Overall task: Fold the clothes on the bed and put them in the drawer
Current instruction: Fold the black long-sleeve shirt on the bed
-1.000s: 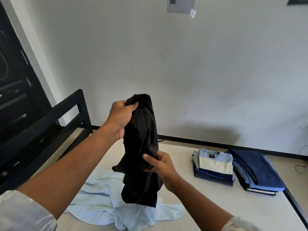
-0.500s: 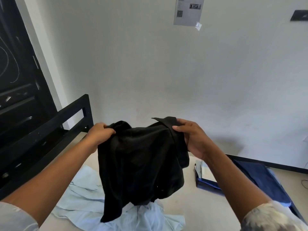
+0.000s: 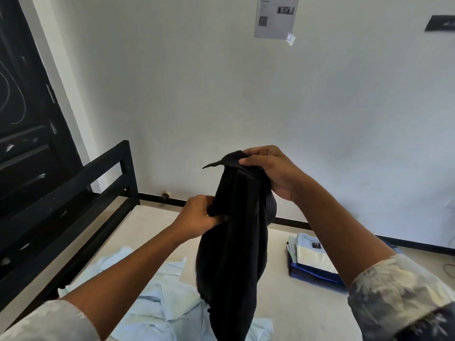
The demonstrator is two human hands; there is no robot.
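Far to the left of the black garment (image 3: 236,254), a dark door (image 3: 24,134) and the black bed frame (image 3: 129,173) are seen. Below and left of the garment, a light blue shirt (image 3: 160,303) lies crumpled on the bed (image 3: 150,222), not yet folded.

The left grip (image 3: 199,216) is clenched on the garment's left edge, some way below its top. It appears to be placed there so that a seam or sleeve can be found and drawn out.

The garment itself is held up in the air above the bed as a narrow, bunched column. Its lower end dangles over the blue shirt, and whether the two touch cannot be told.

At the garment's top, the right grip (image 3: 270,175) is pinched round a corner of the cloth, higher than the left grip. The weight seems to be carried there so that the fabric is let fall straight.

To the right of the garment and lower, a folded stack (image 3: 310,254) is laid on the bed, a cream and blue top uppermost. It is judged to be finished work awaiting the drawer, which is not in view.

The step in hand is judged to be the straightening of the garment before any fold is made.
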